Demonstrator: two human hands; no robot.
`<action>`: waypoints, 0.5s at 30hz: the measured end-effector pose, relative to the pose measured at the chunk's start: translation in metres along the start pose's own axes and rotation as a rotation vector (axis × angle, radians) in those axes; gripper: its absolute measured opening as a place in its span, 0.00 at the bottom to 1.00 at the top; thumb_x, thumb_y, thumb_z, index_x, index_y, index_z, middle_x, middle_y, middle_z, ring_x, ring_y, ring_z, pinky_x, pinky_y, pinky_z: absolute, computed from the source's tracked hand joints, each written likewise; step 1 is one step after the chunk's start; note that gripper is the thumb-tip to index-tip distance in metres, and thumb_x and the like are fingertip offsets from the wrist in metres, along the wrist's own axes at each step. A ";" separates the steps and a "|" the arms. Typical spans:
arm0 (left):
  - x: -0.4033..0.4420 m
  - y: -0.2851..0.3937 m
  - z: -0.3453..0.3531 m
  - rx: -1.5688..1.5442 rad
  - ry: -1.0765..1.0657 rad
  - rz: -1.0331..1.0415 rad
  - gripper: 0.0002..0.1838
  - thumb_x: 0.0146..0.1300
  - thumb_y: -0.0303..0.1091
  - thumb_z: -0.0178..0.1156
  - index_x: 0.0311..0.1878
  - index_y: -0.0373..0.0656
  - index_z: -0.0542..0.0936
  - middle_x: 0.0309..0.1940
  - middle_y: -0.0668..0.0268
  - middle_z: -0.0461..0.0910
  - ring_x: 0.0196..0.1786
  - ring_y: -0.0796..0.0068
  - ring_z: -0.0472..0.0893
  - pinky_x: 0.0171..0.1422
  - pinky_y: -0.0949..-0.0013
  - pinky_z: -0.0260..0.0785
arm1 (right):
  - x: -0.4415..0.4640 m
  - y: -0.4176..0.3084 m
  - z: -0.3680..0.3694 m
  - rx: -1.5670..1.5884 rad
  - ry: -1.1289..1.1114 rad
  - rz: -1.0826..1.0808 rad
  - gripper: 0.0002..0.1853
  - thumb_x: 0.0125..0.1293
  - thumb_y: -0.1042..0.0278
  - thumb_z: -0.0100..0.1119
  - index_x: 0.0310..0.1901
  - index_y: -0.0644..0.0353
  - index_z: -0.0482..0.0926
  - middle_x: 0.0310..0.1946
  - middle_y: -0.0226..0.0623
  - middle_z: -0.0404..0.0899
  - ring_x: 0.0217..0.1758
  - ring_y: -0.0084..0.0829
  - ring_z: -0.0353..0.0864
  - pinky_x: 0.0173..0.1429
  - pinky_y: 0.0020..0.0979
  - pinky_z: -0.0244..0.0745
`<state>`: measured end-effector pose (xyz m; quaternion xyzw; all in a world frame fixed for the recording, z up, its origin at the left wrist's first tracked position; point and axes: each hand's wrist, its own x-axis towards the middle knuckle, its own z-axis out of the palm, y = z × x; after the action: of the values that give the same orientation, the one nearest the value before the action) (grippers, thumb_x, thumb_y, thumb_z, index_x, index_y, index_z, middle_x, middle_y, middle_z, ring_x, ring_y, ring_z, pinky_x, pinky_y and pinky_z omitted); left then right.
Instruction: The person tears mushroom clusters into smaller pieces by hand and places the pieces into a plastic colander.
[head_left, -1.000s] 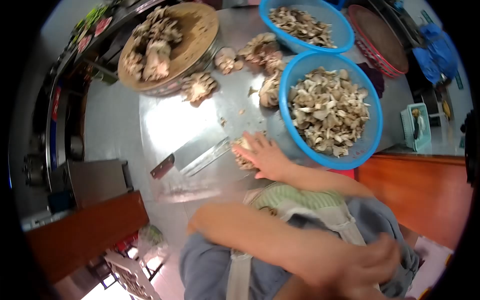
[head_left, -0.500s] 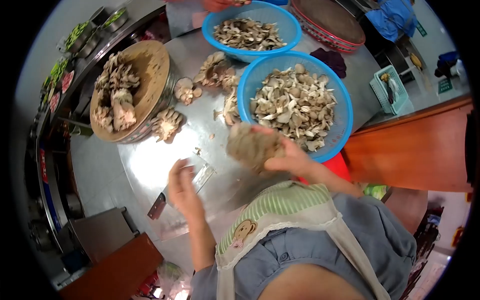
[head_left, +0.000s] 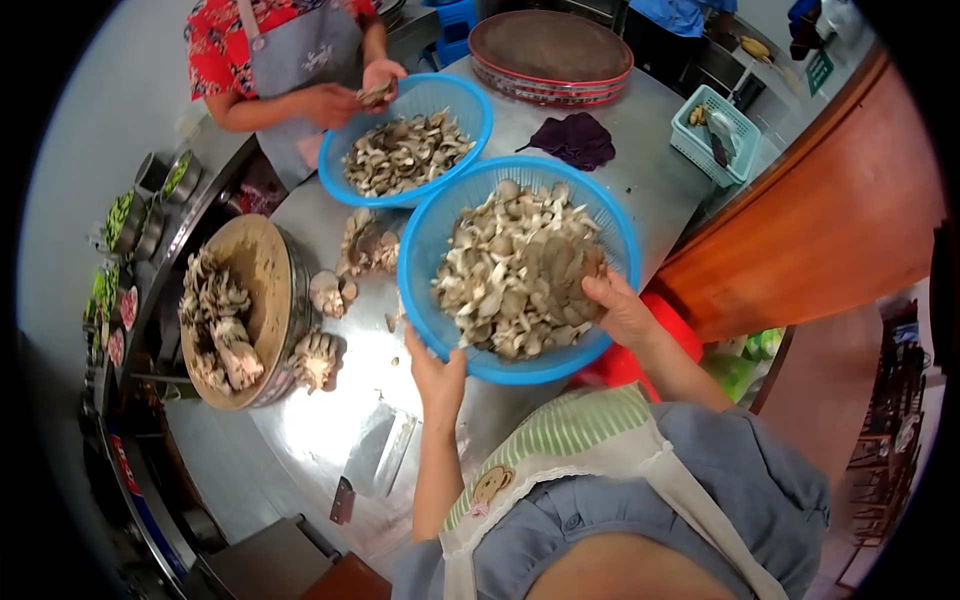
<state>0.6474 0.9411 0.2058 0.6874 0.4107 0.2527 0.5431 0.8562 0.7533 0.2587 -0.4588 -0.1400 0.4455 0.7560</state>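
Note:
A large blue basin (head_left: 512, 374) full of torn mushrooms (head_left: 485, 285) stands in front of me. Over its right side, my right hand (head_left: 620, 308) grips a grey-brown mushroom cluster (head_left: 562, 272). My left hand (head_left: 436, 378) is at the basin's lower left rim, thumb and fingers apart, with nothing in it; whether it touches the rim I cannot tell. Below and left of it, a cleaver (head_left: 372, 450) with a dark handle lies on the steel table (head_left: 300, 450). Mushroom clumps (head_left: 315, 360) rest between the basin and a round chopping block (head_left: 272, 260).
A co-worker (head_left: 305, 65) in a grey apron holds a mushroom piece over a second blue basin (head_left: 332, 180). Beyond are a purple cloth (head_left: 572, 140), a red-rimmed round tray (head_left: 550, 50) and a pale green basket (head_left: 735, 165). More mushrooms (head_left: 225, 325) sit on the block.
The view has swung up and left. My right hand has brought the cluster over the basin. My left hand has moved from beside the cleaver to the basin's rim.

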 end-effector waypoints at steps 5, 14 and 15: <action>-0.006 0.019 -0.013 0.684 0.179 0.394 0.38 0.58 0.26 0.62 0.74 0.35 0.64 0.67 0.37 0.69 0.62 0.48 0.78 0.63 0.54 0.73 | 0.018 0.002 -0.014 0.086 -0.182 0.118 0.40 0.68 0.55 0.68 0.75 0.59 0.58 0.68 0.38 0.70 0.70 0.33 0.73 0.71 0.38 0.72; 0.074 0.059 0.070 0.776 -0.408 0.720 0.31 0.68 0.40 0.61 0.74 0.50 0.69 0.77 0.56 0.61 0.77 0.50 0.63 0.78 0.41 0.52 | 0.101 -0.018 -0.035 0.099 0.021 0.004 0.33 0.68 0.52 0.68 0.70 0.48 0.65 0.64 0.34 0.74 0.65 0.34 0.78 0.65 0.51 0.76; 0.079 0.056 0.063 0.815 -0.414 0.679 0.31 0.69 0.39 0.61 0.74 0.50 0.70 0.78 0.57 0.61 0.77 0.51 0.63 0.78 0.41 0.52 | 0.099 -0.023 -0.038 0.081 0.087 -0.001 0.32 0.68 0.52 0.68 0.69 0.48 0.66 0.64 0.34 0.75 0.65 0.34 0.78 0.64 0.53 0.77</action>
<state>0.7561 0.9690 0.2340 0.9701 0.1163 0.0941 0.1913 0.9485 0.8072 0.2378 -0.4469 -0.0890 0.4301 0.7793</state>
